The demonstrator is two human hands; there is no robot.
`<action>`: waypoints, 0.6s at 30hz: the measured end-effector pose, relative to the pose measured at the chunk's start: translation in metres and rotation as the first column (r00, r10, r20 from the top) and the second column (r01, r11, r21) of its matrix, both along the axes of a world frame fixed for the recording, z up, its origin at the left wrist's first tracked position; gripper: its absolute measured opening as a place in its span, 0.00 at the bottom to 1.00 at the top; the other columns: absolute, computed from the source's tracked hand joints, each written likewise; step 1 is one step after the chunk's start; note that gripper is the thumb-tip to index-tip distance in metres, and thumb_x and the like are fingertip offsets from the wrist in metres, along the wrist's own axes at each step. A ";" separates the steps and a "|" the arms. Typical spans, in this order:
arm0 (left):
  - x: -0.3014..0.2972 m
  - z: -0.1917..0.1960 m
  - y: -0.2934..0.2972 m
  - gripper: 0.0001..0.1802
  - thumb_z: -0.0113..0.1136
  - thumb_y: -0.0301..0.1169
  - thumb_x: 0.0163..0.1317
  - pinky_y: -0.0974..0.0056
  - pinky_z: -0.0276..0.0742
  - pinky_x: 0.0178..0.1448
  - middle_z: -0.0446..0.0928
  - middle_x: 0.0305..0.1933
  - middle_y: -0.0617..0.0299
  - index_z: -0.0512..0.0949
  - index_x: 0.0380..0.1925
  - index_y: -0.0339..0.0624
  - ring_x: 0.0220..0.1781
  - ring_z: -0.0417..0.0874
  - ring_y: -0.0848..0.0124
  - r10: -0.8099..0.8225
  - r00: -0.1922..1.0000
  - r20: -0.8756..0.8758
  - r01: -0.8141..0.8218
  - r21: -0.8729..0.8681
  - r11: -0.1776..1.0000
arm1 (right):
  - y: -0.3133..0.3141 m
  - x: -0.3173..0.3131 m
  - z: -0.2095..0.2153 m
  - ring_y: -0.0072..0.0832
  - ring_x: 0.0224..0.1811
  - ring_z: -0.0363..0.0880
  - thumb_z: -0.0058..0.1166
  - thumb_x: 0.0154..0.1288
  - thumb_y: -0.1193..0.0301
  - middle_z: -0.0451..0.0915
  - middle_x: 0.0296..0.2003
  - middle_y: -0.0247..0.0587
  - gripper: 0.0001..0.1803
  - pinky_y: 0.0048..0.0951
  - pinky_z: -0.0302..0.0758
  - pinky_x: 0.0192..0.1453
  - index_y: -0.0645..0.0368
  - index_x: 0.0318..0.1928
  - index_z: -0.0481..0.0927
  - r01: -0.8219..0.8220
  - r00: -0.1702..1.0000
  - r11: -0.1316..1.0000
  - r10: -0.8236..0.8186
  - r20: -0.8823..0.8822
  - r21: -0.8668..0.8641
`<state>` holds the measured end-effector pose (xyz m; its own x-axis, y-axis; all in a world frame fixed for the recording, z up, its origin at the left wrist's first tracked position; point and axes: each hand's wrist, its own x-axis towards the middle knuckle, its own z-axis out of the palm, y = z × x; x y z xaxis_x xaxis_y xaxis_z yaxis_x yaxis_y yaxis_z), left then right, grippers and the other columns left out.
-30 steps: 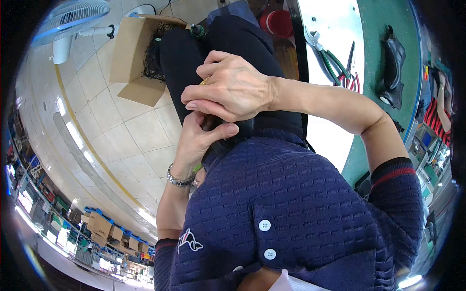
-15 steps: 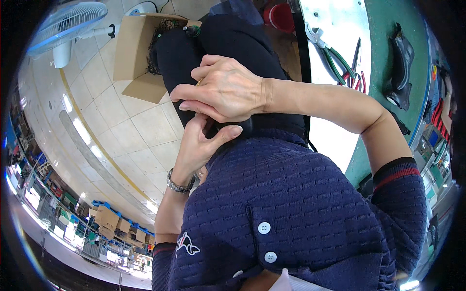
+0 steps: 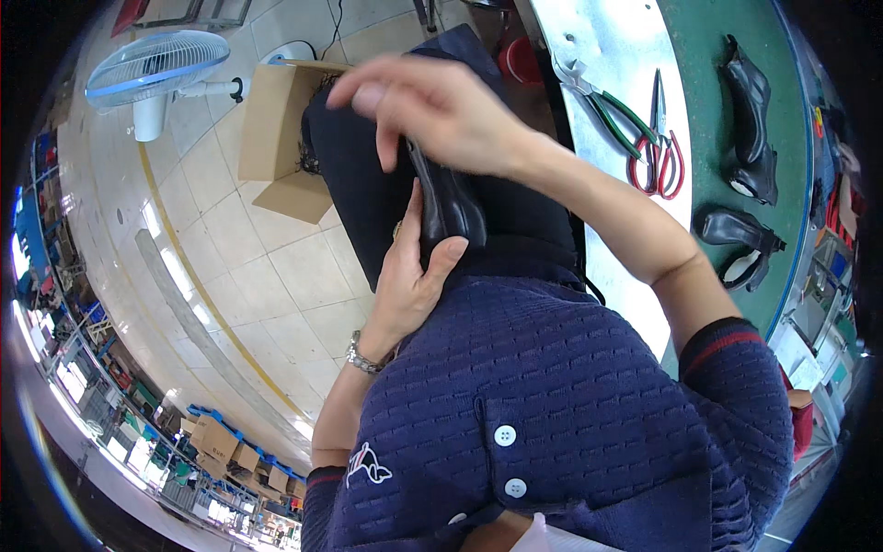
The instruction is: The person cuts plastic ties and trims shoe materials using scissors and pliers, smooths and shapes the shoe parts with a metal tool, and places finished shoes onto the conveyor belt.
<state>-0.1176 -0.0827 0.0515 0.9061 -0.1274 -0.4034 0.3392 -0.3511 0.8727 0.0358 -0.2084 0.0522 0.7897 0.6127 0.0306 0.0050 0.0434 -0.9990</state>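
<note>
A glossy black leather shoe [image 3: 452, 207] lies over my lap, on black trousers [image 3: 349, 166]. My left hand [image 3: 411, 267] holds its near end from the left side, thumb on top and fingers along the edge. My right hand [image 3: 446, 115] is raised over the far end of the shoe and hides that part. Motion smears its fingers, which look bent and partly apart. I cannot make out whether anything is between them.
On the metal table [image 3: 625, 267] at right lie green-handled pliers [image 3: 607, 110] and red-handled scissors [image 3: 657, 147]. Beyond, a green surface [image 3: 708, 322] carries black shoes [image 3: 754, 115]. A cardboard box [image 3: 267, 129] with dark tangled strands, a fan [image 3: 156, 74] and a red bucket [image 3: 521, 61] stand ahead.
My right hand has lifted up and away from my left hand, uncovering the shoe. My left hand has shifted slightly right along its side. The view has also shifted, showing more of the green surface.
</note>
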 end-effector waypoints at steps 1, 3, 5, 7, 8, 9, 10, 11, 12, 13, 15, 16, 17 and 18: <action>-0.002 0.002 0.002 0.53 0.59 0.57 0.61 0.60 0.65 0.67 0.67 0.64 0.40 0.47 0.72 0.33 0.65 0.71 0.55 -0.006 0.999 -0.045 0.003 -0.068 0.998 | -0.007 0.008 -0.010 0.25 0.36 0.84 0.47 0.72 0.64 0.84 0.28 0.36 0.15 0.27 0.76 0.48 0.57 0.52 0.79 0.100 0.994 0.987 -0.094 -0.053 0.130; -0.003 0.008 0.004 0.58 0.63 0.58 0.57 0.61 0.65 0.68 0.66 0.65 0.43 0.44 0.73 0.34 0.65 0.71 0.58 -0.052 0.997 -0.049 0.051 -0.017 0.999 | -0.025 0.018 -0.033 0.23 0.46 0.82 0.47 0.73 0.63 0.85 0.36 0.38 0.18 0.24 0.73 0.56 0.59 0.55 0.77 0.215 0.972 0.969 -0.223 0.066 0.120; -0.004 0.009 0.007 0.61 0.67 0.58 0.53 0.61 0.65 0.68 0.65 0.66 0.43 0.43 0.73 0.35 0.65 0.71 0.58 -0.061 0.996 -0.061 0.059 -0.032 0.998 | -0.042 0.011 -0.039 0.25 0.52 0.79 0.48 0.73 0.62 0.83 0.43 0.41 0.19 0.25 0.69 0.63 0.57 0.58 0.77 0.165 0.986 0.986 -0.165 -0.004 0.030; -0.001 0.008 0.006 0.62 0.68 0.57 0.52 0.61 0.65 0.67 0.65 0.66 0.43 0.43 0.73 0.35 0.65 0.71 0.58 -0.065 0.996 -0.064 0.062 -0.040 0.997 | -0.050 -0.002 -0.047 0.25 0.58 0.75 0.46 0.74 0.59 0.80 0.51 0.37 0.21 0.30 0.66 0.68 0.54 0.61 0.75 -0.042 0.986 0.999 0.037 -0.164 -0.026; 0.000 0.007 0.005 0.62 0.69 0.57 0.52 0.61 0.66 0.67 0.65 0.66 0.43 0.43 0.73 0.35 0.65 0.71 0.58 -0.064 0.996 -0.069 0.061 -0.045 0.997 | -0.051 -0.008 -0.050 0.25 0.58 0.75 0.47 0.73 0.58 0.79 0.54 0.37 0.22 0.29 0.66 0.68 0.54 0.61 0.76 -0.054 0.976 0.998 0.045 -0.214 -0.035; -0.001 0.006 0.005 0.62 0.69 0.57 0.52 0.61 0.66 0.67 0.65 0.66 0.43 0.43 0.73 0.35 0.65 0.71 0.58 -0.062 0.996 -0.068 0.058 -0.047 0.997 | -0.051 -0.013 -0.050 0.25 0.58 0.75 0.50 0.72 0.58 0.79 0.54 0.38 0.22 0.29 0.66 0.68 0.54 0.61 0.75 -0.055 0.962 0.998 0.043 -0.271 -0.037; -0.003 0.003 0.005 0.62 0.69 0.57 0.52 0.60 0.66 0.67 0.65 0.66 0.43 0.43 0.73 0.35 0.65 0.71 0.58 -0.065 0.996 -0.053 0.063 -0.035 0.997 | -0.053 -0.016 -0.047 0.25 0.59 0.75 0.53 0.70 0.58 0.79 0.54 0.38 0.24 0.30 0.66 0.68 0.54 0.62 0.75 -0.082 0.940 0.995 0.059 -0.337 -0.054; -0.004 0.002 0.005 0.62 0.69 0.56 0.52 0.60 0.66 0.67 0.65 0.66 0.43 0.43 0.73 0.35 0.65 0.71 0.57 -0.067 0.997 -0.038 0.067 -0.023 0.998 | -0.056 -0.017 -0.043 0.26 0.59 0.74 0.57 0.68 0.58 0.78 0.54 0.38 0.26 0.30 0.66 0.68 0.54 0.62 0.74 -0.111 0.913 0.991 0.074 -0.402 -0.069; -0.005 0.002 0.005 0.62 0.69 0.56 0.52 0.60 0.66 0.67 0.65 0.66 0.43 0.43 0.73 0.35 0.65 0.71 0.57 -0.064 0.997 -0.038 0.063 -0.024 0.998 | -0.058 -0.019 -0.043 0.26 0.59 0.74 0.57 0.68 0.58 0.78 0.54 0.38 0.26 0.30 0.66 0.68 0.54 0.62 0.74 -0.115 0.912 0.991 0.077 -0.402 -0.071; -0.005 0.003 0.004 0.62 0.69 0.56 0.52 0.60 0.66 0.67 0.65 0.65 0.42 0.43 0.73 0.35 0.65 0.71 0.57 -0.062 0.998 -0.031 0.061 -0.028 0.998 | -0.061 -0.020 -0.044 0.26 0.59 0.74 0.59 0.65 0.58 0.78 0.54 0.38 0.28 0.31 0.65 0.69 0.54 0.63 0.73 -0.119 0.913 0.991 0.087 -0.398 -0.057; -0.005 0.001 0.005 0.62 0.69 0.57 0.52 0.60 0.66 0.67 0.65 0.65 0.42 0.43 0.73 0.35 0.65 0.71 0.56 -0.053 0.998 -0.025 0.052 -0.035 0.998 | -0.063 -0.023 -0.043 0.27 0.59 0.74 0.62 0.63 0.58 0.78 0.54 0.38 0.30 0.31 0.64 0.70 0.54 0.64 0.73 -0.129 0.913 0.991 0.101 -0.395 -0.044; -0.006 0.000 0.005 0.62 0.69 0.57 0.52 0.59 0.66 0.67 0.65 0.65 0.42 0.43 0.73 0.35 0.65 0.71 0.55 -0.061 0.998 -0.010 0.060 -0.021 0.998 | -0.063 -0.025 -0.041 0.28 0.59 0.73 0.63 0.62 0.58 0.77 0.54 0.38 0.32 0.32 0.63 0.71 0.54 0.64 0.72 -0.128 0.923 0.988 0.086 -0.375 -0.088; -0.006 -0.001 0.006 0.63 0.69 0.57 0.51 0.59 0.66 0.67 0.65 0.65 0.41 0.43 0.73 0.35 0.65 0.71 0.55 -0.068 0.998 0.006 0.068 -0.006 0.998 | -0.063 -0.027 -0.039 0.28 0.59 0.73 0.64 0.61 0.59 0.77 0.55 0.38 0.33 0.33 0.61 0.72 0.54 0.64 0.72 -0.125 0.933 0.984 0.072 -0.354 -0.130; -0.006 -0.002 0.006 0.63 0.69 0.57 0.51 0.59 0.66 0.67 0.65 0.65 0.41 0.43 0.73 0.35 0.65 0.71 0.55 -0.064 0.998 0.007 0.064 -0.009 0.998 | -0.062 -0.026 -0.040 0.28 0.59 0.73 0.64 0.61 0.59 0.77 0.55 0.38 0.33 0.33 0.61 0.72 0.54 0.64 0.72 -0.129 0.932 0.983 0.074 -0.354 -0.133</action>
<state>-0.1239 -0.0763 0.0498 0.8985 -0.1888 -0.3964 0.3108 -0.3641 0.8780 0.0098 -0.2706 0.0121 0.6679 0.6657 -0.3326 -0.3382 -0.1266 -0.9325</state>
